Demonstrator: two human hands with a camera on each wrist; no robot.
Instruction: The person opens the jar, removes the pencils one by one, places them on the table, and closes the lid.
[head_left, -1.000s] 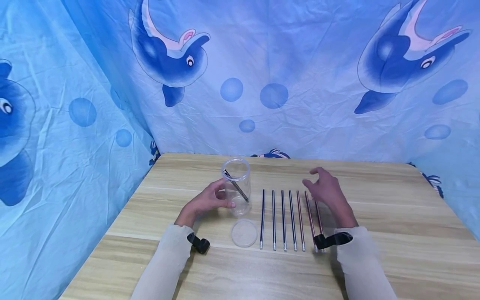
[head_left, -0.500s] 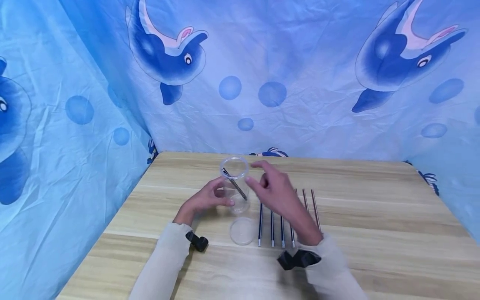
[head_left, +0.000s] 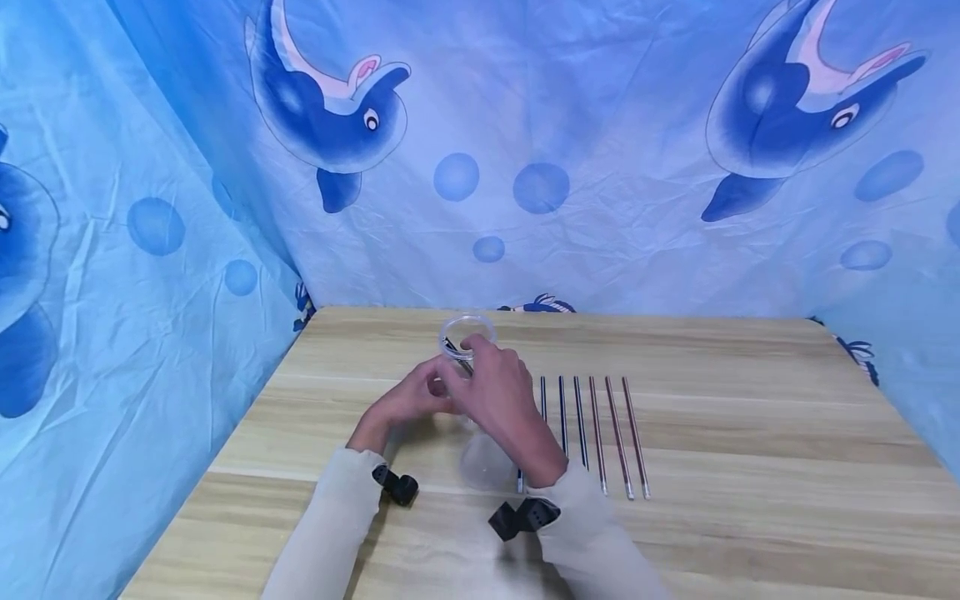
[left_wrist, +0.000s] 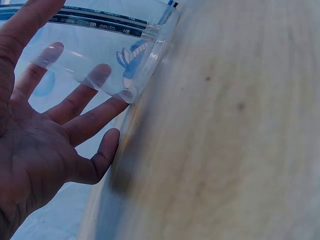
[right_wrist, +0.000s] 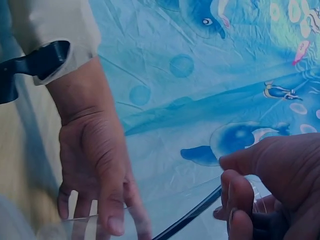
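My left hand [head_left: 412,396] holds a clear plastic jar [head_left: 467,317] upright, its thumb on the near side and its fingers spread behind, as the left wrist view shows. Inside the jar, dark pencils [left_wrist: 100,22] lean against the wall, with the letters HB readable on one. My right hand [head_left: 498,392] is at the mouth of the jar, one finger over the opening and its thumb lower, overlapping the jar. In the right wrist view, the bent fingers of that hand are close beside the upper end of a pencil [right_wrist: 192,215].
Right of the jar, several pencils lie in a row on the wooden table, dark blue ones [head_left: 562,412] on the left and red ones [head_left: 618,437] on the right. A clear round lid [head_left: 480,467] lies in front of the jar. Blue dolphin-print fabric [head_left: 600,250] hangs behind.
My right hand has swept left from beside the red pencils, over the row, to the mouth of the jar. My left hand keeps its hold on the jar.
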